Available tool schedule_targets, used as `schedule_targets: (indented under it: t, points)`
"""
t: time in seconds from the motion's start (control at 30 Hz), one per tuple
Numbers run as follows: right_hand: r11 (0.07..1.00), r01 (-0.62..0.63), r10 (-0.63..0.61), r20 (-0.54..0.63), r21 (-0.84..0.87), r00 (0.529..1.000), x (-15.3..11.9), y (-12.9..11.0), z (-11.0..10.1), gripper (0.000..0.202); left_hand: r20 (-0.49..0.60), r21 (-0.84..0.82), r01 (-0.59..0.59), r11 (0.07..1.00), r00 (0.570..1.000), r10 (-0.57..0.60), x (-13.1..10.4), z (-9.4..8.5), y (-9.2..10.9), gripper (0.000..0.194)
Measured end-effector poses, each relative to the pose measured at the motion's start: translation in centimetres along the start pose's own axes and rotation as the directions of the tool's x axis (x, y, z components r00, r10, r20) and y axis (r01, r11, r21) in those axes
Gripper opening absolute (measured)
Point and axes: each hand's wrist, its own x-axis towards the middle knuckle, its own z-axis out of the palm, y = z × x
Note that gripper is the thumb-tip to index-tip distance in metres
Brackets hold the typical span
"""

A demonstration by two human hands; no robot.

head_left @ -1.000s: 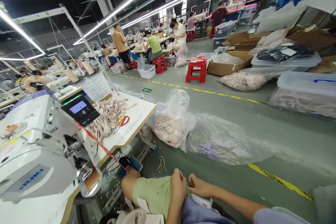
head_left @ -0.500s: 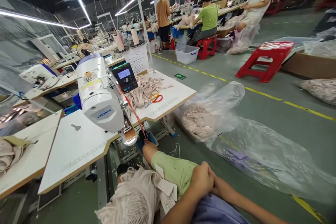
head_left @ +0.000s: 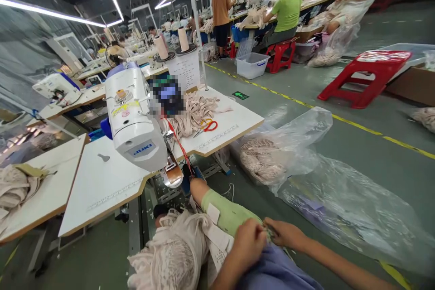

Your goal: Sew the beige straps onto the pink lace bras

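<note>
Floor [head_left: 394, 170] grey-green, widest of all; white table [head_left: 234, 122] jutted over it from the left; clear plastic [head_left: 346, 208] spread on the floor, right of the table; machine [head_left: 136, 122] stood on the table; a bag [head_left: 261, 158] of beige cloth sat near the table's edge, adjoining the plastic; beige bundle [head_left: 173, 253] just left of the green shorts [head_left: 231, 210]; strips [head_left: 193, 113], beige, heaped right of the machine; left hand [head_left: 249, 241] and right hand [head_left: 285, 234] close together where shorts met purple shirt [head_left: 278, 267], both curled inward; scissors [head_left: 204, 129] just beside the strips; smallest, a greenish bit [head_left: 268, 232] between the hands, unclear what; whether either grip had closed on it, I could not tell.
</note>
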Motion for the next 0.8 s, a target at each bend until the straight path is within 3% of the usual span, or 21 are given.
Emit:
schedule_targets:
  t: [0.07, 0.1, 0.13, 0.2, 0.27, 0.33, 0.4, 0.47, 0.53, 0.6, 0.7, 0.8]
  points:
    - [0.993, 0.088, -0.077, 0.125, -0.083, 0.989, 0.2, -0.9, -1.6, 0.019, -0.175, -0.079, 0.083, 0.993, 0.98, -0.096, -4.4, -4.0, -2.7, 0.016]
    - [0.983, 0.139, -0.113, 0.198, -0.122, 0.974, 0.7, -1.4, -2.3, 0.017, -0.288, -0.116, 0.154, 0.981, 0.94, -0.181, -7.1, -6.0, -4.5, 0.018]
    - [0.969, 0.192, -0.144, 0.269, -0.158, 0.952, 1.4, -2.0, -2.8, 0.013, -0.403, -0.153, 0.239, 0.959, 0.871, -0.282, -10.0, -7.7, -6.5, 0.021]
    - [0.932, 0.299, -0.221, 0.332, -0.204, 0.917, 3.7, -4.2, -3.0, 0.014, -0.592, -0.231, 0.429, 0.873, 0.65, -0.476, -15.9, -9.8, -10.6, 0.027]
    - [0.895, 0.405, -0.346, 0.283, -0.186, 0.894, 6.1, -7.4, -1.9, 0.028, -0.697, -0.301, 0.589, 0.75, 0.401, -0.594, -20.6, -10.1, -13.9, 0.029]
    - [0.841, 0.532, -0.5, 0.235, -0.096, 0.834, 7.7, -11.2, 0.5, 0.038, -0.735, -0.329, 0.67, 0.666, 0.261, -0.626, -23.1, -9.0, -15.7, 0.03]
    - [0.749, 0.662, -0.646, 0.257, 0.03, 0.719, 8.4, -14.8, 3.6, 0.053, -0.766, -0.33, 0.703, 0.63, 0.191, -0.614, -23.8, -7.5, -16.4, 0.034]
    - [0.649, 0.751, -0.749, 0.283, 0.124, 0.6, 9.0, -17.8, 6.9, 0.082, -0.806, -0.332, 0.715, 0.615, 0.123, -0.579, -23.8, -5.7, -16.4, 0.044]
    - [0.603, 0.774, -0.789, 0.289, 0.192, 0.543, 9.5, -19.9, 10.0, 0.101, -0.844, -0.339, 0.707, 0.62, 0.063, -0.533, -23.9, -3.9, -16.3, 0.058]
    - [0.615, 0.74, -0.787, 0.265, 0.273, 0.557, 9.8, -21.0, 12.6, 0.102, -0.853, -0.362, 0.678, 0.64, 0.036, -0.52, -24.3, -2.0, -16.5, 0.07]
    - [0.649, 0.669, -0.753, 0.184, 0.361, 0.631, 8.9, -20.6, 15.6, 0.082, -0.831, -0.42, 0.644, 0.639, 0.01, -0.556, -24.1, 0.0, -17.5, 0.071]
    - [0.702, 0.604, -0.678, 0.094, 0.378, 0.729, 7.4, -18.5, 18.2, 0.07, -0.832, -0.421, 0.655, 0.628, -0.003, -0.555, -22.5, -0.5, -19.2, 0.064]
